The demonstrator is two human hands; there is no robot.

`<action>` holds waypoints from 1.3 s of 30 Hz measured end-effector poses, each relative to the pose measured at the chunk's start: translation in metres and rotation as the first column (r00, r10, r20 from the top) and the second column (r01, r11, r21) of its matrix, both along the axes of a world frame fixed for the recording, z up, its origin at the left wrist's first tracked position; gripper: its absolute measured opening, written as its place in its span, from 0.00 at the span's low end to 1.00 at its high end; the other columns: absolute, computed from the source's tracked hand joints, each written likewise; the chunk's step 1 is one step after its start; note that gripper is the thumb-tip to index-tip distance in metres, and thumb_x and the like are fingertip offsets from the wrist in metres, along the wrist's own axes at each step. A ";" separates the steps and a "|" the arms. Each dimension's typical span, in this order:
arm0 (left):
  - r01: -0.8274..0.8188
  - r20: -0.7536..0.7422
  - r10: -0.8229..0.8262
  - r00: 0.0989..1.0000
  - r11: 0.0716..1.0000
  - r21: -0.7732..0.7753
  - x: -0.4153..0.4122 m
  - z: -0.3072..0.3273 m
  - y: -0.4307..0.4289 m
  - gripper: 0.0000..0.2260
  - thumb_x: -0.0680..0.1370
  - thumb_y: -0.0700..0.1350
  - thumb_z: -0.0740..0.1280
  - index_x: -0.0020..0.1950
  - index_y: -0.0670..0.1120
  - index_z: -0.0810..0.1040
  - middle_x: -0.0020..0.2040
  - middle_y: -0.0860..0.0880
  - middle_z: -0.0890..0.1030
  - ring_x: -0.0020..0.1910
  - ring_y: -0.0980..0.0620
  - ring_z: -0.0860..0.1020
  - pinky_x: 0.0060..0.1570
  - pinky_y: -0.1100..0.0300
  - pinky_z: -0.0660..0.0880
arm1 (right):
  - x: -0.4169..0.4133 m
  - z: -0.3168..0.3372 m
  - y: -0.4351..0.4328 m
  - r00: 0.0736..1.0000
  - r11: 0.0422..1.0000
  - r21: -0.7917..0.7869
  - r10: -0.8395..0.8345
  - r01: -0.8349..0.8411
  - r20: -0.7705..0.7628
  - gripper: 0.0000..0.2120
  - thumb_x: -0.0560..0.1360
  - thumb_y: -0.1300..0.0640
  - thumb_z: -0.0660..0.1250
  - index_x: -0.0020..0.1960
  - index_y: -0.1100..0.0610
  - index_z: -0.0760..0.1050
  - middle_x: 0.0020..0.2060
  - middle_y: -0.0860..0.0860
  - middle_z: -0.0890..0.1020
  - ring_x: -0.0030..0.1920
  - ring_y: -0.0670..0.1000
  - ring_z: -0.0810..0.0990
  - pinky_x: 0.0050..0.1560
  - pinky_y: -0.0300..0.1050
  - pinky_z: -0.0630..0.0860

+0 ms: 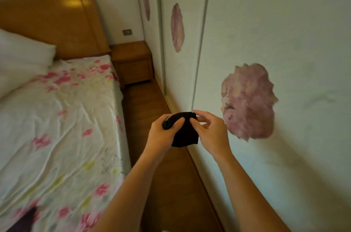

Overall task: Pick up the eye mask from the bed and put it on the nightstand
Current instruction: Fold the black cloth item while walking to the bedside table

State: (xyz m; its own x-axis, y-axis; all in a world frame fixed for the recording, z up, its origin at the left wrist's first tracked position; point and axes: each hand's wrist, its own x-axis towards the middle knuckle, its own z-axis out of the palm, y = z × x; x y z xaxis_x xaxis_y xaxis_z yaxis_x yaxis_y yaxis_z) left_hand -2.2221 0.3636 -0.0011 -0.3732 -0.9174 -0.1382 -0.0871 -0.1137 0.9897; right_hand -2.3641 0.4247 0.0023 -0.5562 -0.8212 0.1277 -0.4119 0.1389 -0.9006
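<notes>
The black eye mask hangs folded between both of my hands, in the air above the wooden floor strip beside the bed. My left hand grips its left end, thumb over the top. My right hand pinches its upper right edge with the fingertips. The wooden nightstand stands farther ahead, between the bed's headboard and the wardrobe, its top bare. The bed with a white floral sheet lies to my left.
Sliding wardrobe doors with pink flower prints run close along my right. A narrow wooden floor aisle leads to the nightstand. A white pillow lies by the headboard. A dark cloth lies at the bed's near corner.
</notes>
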 end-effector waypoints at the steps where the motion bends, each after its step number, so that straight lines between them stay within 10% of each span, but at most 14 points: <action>1: -0.043 0.011 0.043 0.999 0.999 -0.002 0.000 0.000 -0.010 0.10 0.79 0.50 0.71 0.59 0.48 0.82 0.51 0.50 0.87 0.49 0.52 0.87 0.45 0.59 0.84 | -0.001 -0.001 -0.016 0.999 0.999 -0.006 0.032 -0.032 -0.004 0.14 0.77 0.54 0.70 0.62 0.52 0.80 0.50 0.48 0.84 0.48 0.47 0.84 0.48 0.39 0.82; 14: -0.321 0.032 0.320 0.947 0.945 0.065 0.027 -0.030 -0.183 0.10 0.80 0.51 0.70 0.56 0.47 0.83 0.50 0.44 0.86 0.48 0.45 0.87 0.36 0.59 0.81 | 0.019 -0.025 -0.232 0.951 0.952 0.028 0.306 -0.305 -0.050 0.13 0.77 0.51 0.69 0.61 0.49 0.80 0.49 0.43 0.83 0.50 0.42 0.82 0.50 0.39 0.81; 39: -0.332 0.114 0.325 0.939 0.942 0.055 0.003 -0.016 -0.639 0.13 0.77 0.51 0.74 0.59 0.47 0.82 0.53 0.46 0.87 0.51 0.47 0.87 0.55 0.43 0.84 | -0.016 -0.024 -0.696 0.923 0.923 0.008 0.386 -0.386 -0.005 0.11 0.76 0.53 0.70 0.59 0.49 0.80 0.42 0.42 0.83 0.42 0.39 0.82 0.41 0.33 0.79</action>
State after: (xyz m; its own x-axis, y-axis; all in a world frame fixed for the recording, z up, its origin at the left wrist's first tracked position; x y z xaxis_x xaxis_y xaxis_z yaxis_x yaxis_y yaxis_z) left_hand -2.2188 -0.2752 -0.0169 -0.0331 -0.9726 -0.2300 -0.1330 -0.2238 0.9655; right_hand -2.3798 -0.2716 -0.0221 -0.1955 -0.9729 0.1236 -0.4403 -0.0255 -0.8975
